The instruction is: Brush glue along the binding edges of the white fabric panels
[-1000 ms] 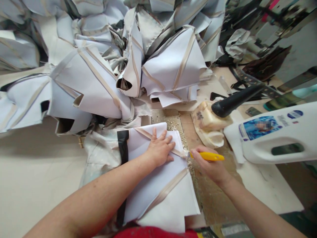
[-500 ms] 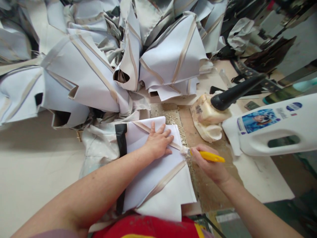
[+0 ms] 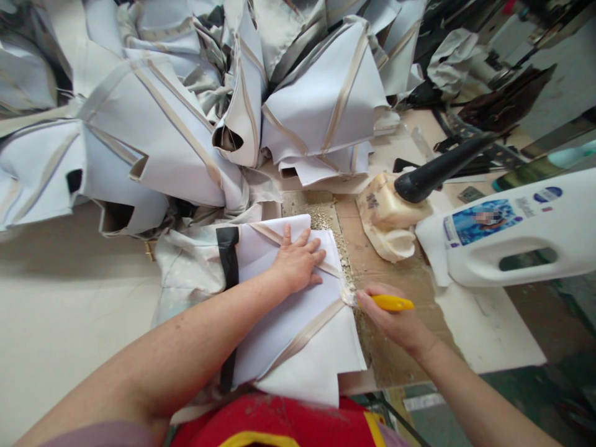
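Note:
A white, partly sewn piece [image 3: 298, 323] with beige strips lies flat on the table, a black band near its left side. My left hand [image 3: 298, 259] rests on top of it with fingers spread. In my right hand [image 3: 388, 313] is a yellow-handled brush [image 3: 393, 303], held closed around the handle. The pale bristles touch the right edge of the white piece, by the end of the lower beige strip. Under that edge runs a glue-crusted board [image 3: 342, 239].
Similar white pieces [image 3: 321, 112] are heaped at the back and left. A cut-open container [image 3: 388, 214] with a black-handled tool [image 3: 442, 169] stands right of the board. Beyond it lies a large white jug [image 3: 572, 236]; a sewing machine is partly visible at the upper right.
My right hand and the brush have moved slightly toward me along the right edge of the piece. My left hand remains on the piece.

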Demonstrator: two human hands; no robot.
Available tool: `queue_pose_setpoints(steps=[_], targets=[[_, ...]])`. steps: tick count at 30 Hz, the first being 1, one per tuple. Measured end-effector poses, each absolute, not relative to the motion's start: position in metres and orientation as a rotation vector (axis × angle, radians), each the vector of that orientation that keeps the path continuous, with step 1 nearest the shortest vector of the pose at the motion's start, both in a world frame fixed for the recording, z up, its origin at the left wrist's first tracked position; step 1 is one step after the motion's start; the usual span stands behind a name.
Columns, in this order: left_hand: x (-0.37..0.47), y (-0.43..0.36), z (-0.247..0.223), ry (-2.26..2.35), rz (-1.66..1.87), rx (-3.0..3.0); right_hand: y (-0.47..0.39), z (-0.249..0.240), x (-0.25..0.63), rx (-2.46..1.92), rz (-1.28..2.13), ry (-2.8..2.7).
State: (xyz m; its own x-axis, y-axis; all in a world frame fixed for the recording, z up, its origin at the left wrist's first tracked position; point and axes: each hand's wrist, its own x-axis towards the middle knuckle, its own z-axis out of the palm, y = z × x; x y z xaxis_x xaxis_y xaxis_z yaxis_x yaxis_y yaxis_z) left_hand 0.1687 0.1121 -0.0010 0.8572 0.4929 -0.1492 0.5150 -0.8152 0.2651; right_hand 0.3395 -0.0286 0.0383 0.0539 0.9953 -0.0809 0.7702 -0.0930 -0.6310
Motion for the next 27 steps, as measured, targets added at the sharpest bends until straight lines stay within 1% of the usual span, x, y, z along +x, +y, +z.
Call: queue_pose_setpoints(steps=[3, 5, 8, 10, 15, 19, 22, 24, 27], targets=[[0.171, 0.104, 0.015, 0.782, -0.126, 2.723, -0.037, 0.043, 0.339, -1.938, 0.727, -1.727], [0.171, 0.090, 0.028, 0.709, -0.154, 2.714, -0.040, 0.043, 0.339, -1.907, 0.721, -1.735], [0.165, 0.065, 0.043, 0.453, -0.371, 2.608, -0.042, 0.038, 0.341, -1.882, 0.689, -1.741], [0.160, 0.052, 0.044, 0.375, -0.482, 2.531, -0.042, 0.033, 0.342, -1.898, 0.635, -1.684], [0.154, 0.044, 0.037, 0.407, -0.432, 2.516, -0.056, 0.027, 0.338, -1.867, 0.662, -1.738], [0.153, 0.044, 0.033, 0.408, -0.386, 2.520, -0.094, 0.025, 0.327, -1.830, 0.767, -1.872], [0.152, 0.041, 0.029, 0.408, -0.373, 2.534, -0.119, 0.031, 0.320, -1.831, 0.835, -1.865], [0.152, 0.038, 0.027, 0.399, -0.367, 2.555, -0.122, 0.037, 0.320, -1.859, 0.837, -1.827], [0.152, 0.035, 0.023, 0.390, -0.354, 2.599, -0.106, 0.042, 0.325, -1.898, 0.760, -1.725]])
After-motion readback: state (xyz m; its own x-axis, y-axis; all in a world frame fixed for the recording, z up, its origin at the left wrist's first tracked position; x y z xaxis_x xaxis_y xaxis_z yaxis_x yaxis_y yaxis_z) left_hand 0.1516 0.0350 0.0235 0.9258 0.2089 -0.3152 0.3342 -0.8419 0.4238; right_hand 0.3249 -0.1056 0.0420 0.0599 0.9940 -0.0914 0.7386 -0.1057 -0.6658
